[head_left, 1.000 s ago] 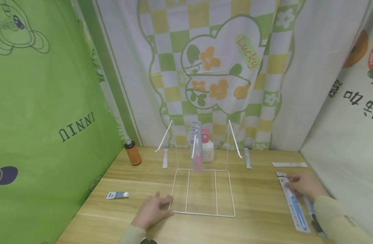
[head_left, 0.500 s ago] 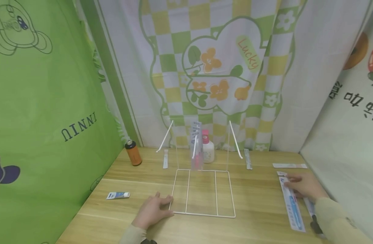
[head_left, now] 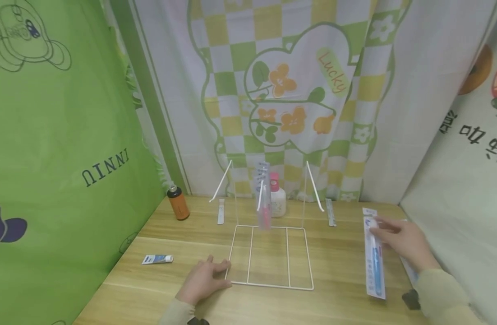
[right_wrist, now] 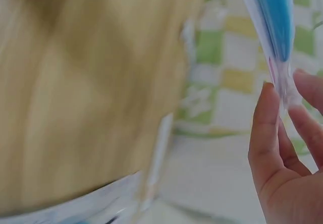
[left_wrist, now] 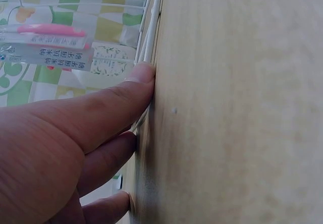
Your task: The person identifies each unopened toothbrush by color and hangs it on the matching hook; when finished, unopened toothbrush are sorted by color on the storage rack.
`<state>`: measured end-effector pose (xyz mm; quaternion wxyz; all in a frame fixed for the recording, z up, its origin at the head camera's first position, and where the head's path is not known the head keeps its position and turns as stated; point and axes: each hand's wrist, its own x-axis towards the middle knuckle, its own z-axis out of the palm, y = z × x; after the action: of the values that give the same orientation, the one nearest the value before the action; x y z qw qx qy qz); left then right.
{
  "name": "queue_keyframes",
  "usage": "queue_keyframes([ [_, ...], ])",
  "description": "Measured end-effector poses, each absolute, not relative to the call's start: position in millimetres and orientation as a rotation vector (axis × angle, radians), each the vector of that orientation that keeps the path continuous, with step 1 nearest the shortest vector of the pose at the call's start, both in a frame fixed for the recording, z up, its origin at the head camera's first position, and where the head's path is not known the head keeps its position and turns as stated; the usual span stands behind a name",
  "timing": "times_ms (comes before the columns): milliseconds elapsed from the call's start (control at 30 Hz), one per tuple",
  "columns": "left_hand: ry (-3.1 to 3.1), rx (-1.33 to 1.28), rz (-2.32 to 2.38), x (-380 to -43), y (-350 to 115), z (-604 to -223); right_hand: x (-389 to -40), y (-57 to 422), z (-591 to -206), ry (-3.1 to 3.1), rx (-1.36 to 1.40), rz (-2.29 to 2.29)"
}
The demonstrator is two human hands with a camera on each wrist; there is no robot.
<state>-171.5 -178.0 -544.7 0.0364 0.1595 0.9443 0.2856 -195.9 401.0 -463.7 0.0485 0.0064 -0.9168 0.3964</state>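
Right hand (head_left: pixel 404 243) now has the blue-handled toothbrush in white-backed clear blister pack (head_left: pixel 377 271) pinched and lifted off the wood-grain table (head_left: pixel 338 271), so it's free to move; left hand (head_left: pixel 201 280), fingers spread, steadies white wire rack (head_left: pixel 269 285).

Head cam looks down-forward over pale wooden tabletop (head_left: pixel 338 262); sideways wrist cams hug bare left hand (left_wrist: pixel 65 143), bare right hand (right_wrist: pixel 290 181); all catch the far green-yellow checked fabric curtain (head_left: pixel 297 99).
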Motion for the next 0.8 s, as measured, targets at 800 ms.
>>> queue_keyframes([
  [800,2.898,0.477,0.871,-172,-176,-542,-116,245,-387,-1.825,0.726,1.175],
])
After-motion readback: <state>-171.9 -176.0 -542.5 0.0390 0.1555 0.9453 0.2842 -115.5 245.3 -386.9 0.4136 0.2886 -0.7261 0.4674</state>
